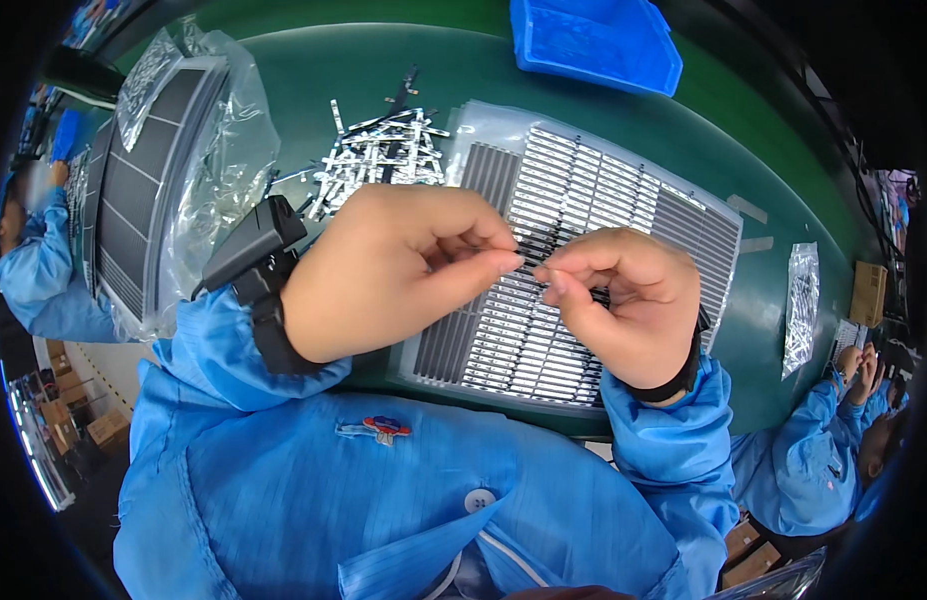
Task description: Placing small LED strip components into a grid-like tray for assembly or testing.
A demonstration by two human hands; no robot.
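Thumb and forefinger of my left hand [398,270] are pinched together above a flat sheet [708,240] lined with rows of narrow slots. Close beside them, my right hand [628,295] pinches in the same way, its fingertips almost meeting the left ones. Whatever lies between the fingertips is too small to make out. White strips with dark marks [523,345] fill the middle columns of the sheet, while grey slots show at both sides. Beyond my left hand lies a loose heap of thin black-and-white strips [388,150].
At the far edge of the green table [353,60] stands a blue plastic bin [593,45]. Dark panels [143,190] in clear plastic wrap are stacked at left. A clear bag of small parts [801,310] lies at right. Other people in blue work on both sides.
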